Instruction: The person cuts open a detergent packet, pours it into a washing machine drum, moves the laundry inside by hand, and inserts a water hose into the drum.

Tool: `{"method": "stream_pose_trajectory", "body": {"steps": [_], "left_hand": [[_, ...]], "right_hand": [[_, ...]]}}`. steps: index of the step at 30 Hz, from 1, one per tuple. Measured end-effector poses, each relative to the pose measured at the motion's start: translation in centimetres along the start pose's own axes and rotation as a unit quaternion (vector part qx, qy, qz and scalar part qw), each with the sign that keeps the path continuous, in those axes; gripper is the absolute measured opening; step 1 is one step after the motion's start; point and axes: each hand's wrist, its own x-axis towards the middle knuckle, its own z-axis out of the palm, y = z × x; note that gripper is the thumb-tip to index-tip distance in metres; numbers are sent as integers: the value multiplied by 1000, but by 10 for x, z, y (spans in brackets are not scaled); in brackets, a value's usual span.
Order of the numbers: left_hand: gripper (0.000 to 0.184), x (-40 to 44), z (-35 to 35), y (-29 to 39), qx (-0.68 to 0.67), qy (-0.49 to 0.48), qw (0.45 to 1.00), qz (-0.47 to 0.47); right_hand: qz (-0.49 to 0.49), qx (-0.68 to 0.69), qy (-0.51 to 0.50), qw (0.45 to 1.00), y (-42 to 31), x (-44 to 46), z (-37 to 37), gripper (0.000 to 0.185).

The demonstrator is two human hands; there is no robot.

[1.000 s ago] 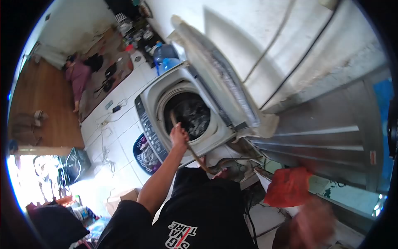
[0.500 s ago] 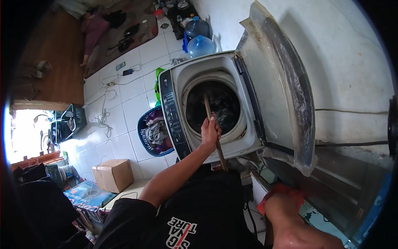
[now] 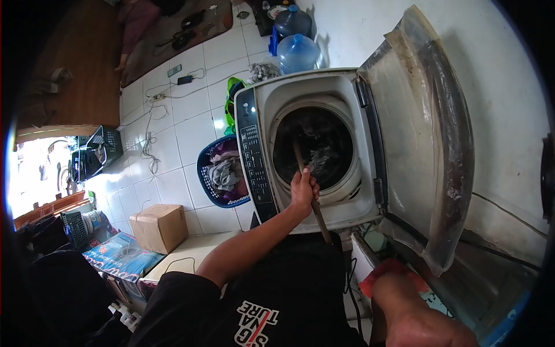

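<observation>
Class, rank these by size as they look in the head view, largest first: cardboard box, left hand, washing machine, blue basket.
1. Washing machine
2. Blue basket and cardboard box: too alike to rank
3. Left hand

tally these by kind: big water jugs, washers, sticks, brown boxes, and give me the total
water jugs: 2
washer: 1
stick: 1
brown box: 1
total: 5
</observation>
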Motion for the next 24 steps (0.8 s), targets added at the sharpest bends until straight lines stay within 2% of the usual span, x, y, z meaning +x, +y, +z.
{"method": "stream_pose_trajectory", "body": {"steps": [2,4,5,6,7,9,10,12,13,14,15,17,18,19,20,21,24], "left_hand": [[30,0,0,-2,-6,-6,1000,-4],[29,1,2,2,-9,-11,1000,2],[31,-1,4,4,-4,-15,1000,5],[32,-4,6,5,0,-20,1000,9],[32,-6,9,5,-1,-19,1000,11],[29,-10,17,4,16,-28,999,26],[29,-12,20,1,17,-31,999,27],[24,-17,30,-8,28,-56,997,43],[24,-20,37,-11,30,-60,997,43],[24,-25,43,-14,55,-64,996,40],[23,-28,46,-16,78,-66,994,38],[29,-27,41,-21,97,-92,991,21],[35,-28,41,-19,51,-146,987,-32],[41,-28,40,-19,5,-199,976,-84],[54,-7,15,-30,75,-318,941,-84],[54,4,8,-27,75,-320,941,-82],[54,49,1,-11,139,-121,965,-188]], "right_hand": [[-1,-98,-142,985,17,-15,-31,2],[-6,-185,-275,944,45,-38,-63,4],[-6,-183,-274,944,64,-52,-71,4],[154,-247,-255,922,90,-67,-78,12],[308,-305,-229,871,119,-84,-86,20],[571,-356,-185,717,181,-127,-114,33],[571,-423,-279,646,208,-173,-153,49],[666,-471,-389,427,240,-216,-183,64],[648,-479,-428,410,248,-250,-206,70],[781,-379,-296,400,249,-246,-197,57],[780,-379,-296,401,250,-249,-203,57],[806,-357,-211,422,249,-255,-220,44],[779,-394,-210,439,242,-247,-223,37],[778,-394,-214,439,232,-242,-231,37],[697,-447,-252,501,220,-235,-239,36],[604,-495,-284,556,208,-229,-245,36],[602,-509,-273,552,173,-192,-236,33]]}}
